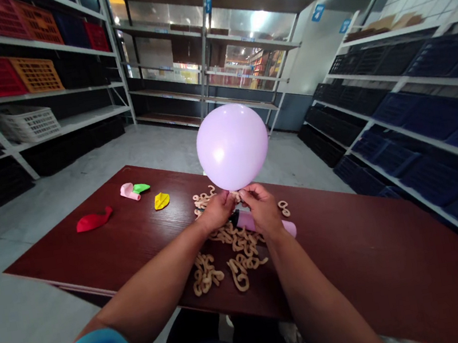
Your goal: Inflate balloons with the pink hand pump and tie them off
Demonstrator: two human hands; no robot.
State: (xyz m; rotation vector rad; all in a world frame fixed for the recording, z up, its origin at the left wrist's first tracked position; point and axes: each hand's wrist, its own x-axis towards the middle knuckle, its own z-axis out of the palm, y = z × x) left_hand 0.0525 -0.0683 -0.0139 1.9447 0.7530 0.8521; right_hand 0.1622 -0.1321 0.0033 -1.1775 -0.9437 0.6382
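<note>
An inflated lilac balloon (pixel 233 147) stands upright above the table, its neck down between my hands. My left hand (pixel 219 210) is closed, thumb and fingers pinching at the neck from the left. From the right my right hand (pixel 262 205) pinches at the same spot. A bit of beige shows between the fingertips; I cannot tell whether it is one of the curls or part of the balloon. Beneath my hands lies a pink tube with a black end, like a balloon pump (pixel 289 228), partly hidden by my right hand. Beige curled pieces (pixel 240 239) are heaped around it.
Flat balloons lie on the brown table (pixel 355 256): a red one (pixel 94 220), a pink one (pixel 129 192), a green one (pixel 142 188) and a yellow one (pixel 161 200). Shelves with crates (pixel 37 74) stand left, shelves with dark crates (pixel 402 109) right, and a rack (pixel 204 53) behind.
</note>
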